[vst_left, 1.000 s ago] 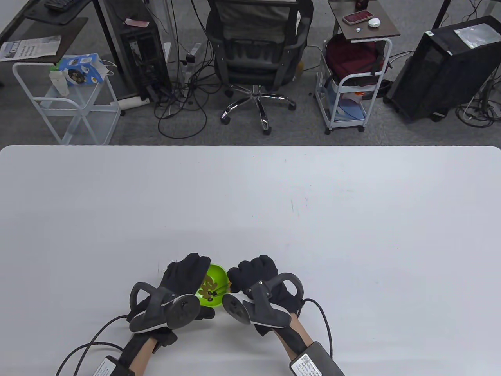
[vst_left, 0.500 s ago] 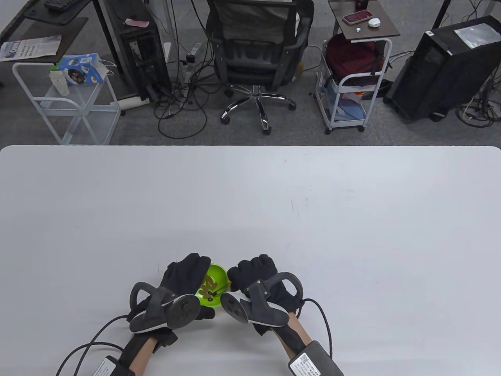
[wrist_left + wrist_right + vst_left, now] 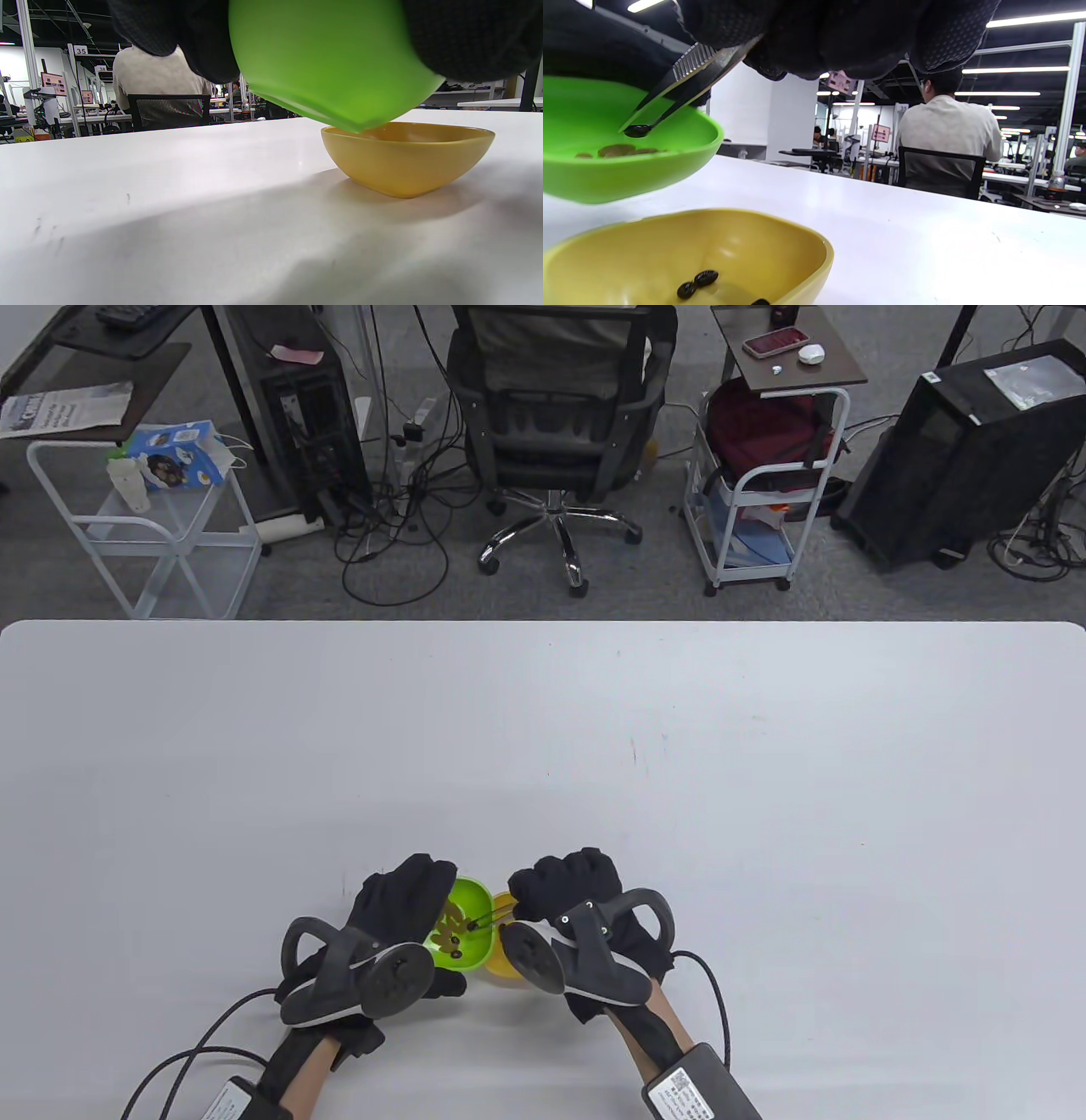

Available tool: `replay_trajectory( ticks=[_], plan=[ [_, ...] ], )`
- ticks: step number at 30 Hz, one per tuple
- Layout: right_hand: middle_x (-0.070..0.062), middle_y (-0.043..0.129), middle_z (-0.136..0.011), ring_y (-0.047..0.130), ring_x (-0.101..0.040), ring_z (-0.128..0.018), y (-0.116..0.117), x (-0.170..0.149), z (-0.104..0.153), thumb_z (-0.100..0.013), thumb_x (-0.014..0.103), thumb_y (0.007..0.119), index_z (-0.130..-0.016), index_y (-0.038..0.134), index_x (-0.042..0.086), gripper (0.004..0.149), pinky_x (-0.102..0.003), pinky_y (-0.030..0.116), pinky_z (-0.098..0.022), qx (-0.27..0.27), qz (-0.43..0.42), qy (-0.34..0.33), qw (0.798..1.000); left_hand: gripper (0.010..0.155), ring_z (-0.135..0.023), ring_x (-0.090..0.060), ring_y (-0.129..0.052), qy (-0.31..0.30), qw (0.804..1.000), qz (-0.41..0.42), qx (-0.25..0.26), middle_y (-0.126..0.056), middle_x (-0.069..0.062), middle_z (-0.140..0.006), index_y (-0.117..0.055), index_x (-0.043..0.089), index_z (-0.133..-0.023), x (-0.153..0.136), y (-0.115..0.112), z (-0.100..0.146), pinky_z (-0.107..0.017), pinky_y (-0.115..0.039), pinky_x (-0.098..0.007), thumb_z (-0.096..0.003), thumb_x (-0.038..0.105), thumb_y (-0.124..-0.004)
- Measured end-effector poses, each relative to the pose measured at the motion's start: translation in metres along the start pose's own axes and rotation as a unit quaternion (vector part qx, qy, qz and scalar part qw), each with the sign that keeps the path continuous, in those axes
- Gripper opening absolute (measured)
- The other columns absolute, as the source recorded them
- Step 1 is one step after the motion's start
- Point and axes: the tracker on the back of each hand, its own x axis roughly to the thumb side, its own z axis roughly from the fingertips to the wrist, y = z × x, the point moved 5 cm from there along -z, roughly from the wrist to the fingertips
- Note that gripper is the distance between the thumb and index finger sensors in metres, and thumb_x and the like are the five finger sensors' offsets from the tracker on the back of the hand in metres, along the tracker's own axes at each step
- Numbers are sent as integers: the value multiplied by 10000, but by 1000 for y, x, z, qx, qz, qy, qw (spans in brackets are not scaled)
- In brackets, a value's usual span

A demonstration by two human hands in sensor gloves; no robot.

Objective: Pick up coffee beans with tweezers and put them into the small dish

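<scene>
My left hand [image 3: 405, 899] grips a green bowl [image 3: 465, 952] and holds it tilted above the table; several brown beans [image 3: 450, 923] lie in it. The bowl also shows in the left wrist view [image 3: 331, 63] and the right wrist view [image 3: 628, 173]. My right hand [image 3: 567, 886] holds metal tweezers [image 3: 683, 82] whose tips pinch a dark bean [image 3: 637, 130] over the green bowl's inside. A small yellow dish [image 3: 780, 250] stands on the table just right of and below the bowl, with three dark beans [image 3: 696, 283] in it. It also shows in the left wrist view [image 3: 407, 161].
The white table [image 3: 679, 780] stretches far and wide around the hands. Glove cables [image 3: 708, 984] trail toward the near edge. An office chair [image 3: 556, 415] and carts stand on the floor beyond the table's far edge.
My right hand has moved a little to the right, uncovering part of the yellow dish. The tweezer tips now stand nearer the bowl's right rim. The left hand and green bowl have not moved.
</scene>
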Motion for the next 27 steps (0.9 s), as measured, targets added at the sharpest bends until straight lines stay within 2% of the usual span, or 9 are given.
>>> replay_trajectory(
  ticks=[7,14,27],
  plan=[
    [39,853,-683,906,-190,-535,-5,-24,6,-447,373,645,-847,742,261,426,-577,685,-715,-5,-22,31,999,1130,-1003,-430,-857,1,1000,1,0,-600,-292,-1194,-513,18,-1172,0,0,0,-749,-700,-633,-299,673,-807],
    [37,853,-685,904,-190,-539,1,-44,8,-447,372,645,-847,742,262,426,-578,681,-718,7,-36,58,998,1127,-1005,-426,-856,1,1000,1,1,-597,-292,-1195,-515,20,-1172,-1,0,0,-749,-701,-632,-301,673,-806],
    [49,860,-688,914,-184,-540,-1,-48,9,-448,391,657,-855,745,265,435,-576,688,-715,8,-55,61,997,1129,-1003,-429,-856,1,1000,2,1,-598,-293,-1195,-513,19,-1172,-1,0,0,-748,-700,-632,-300,673,-806]
  ],
)
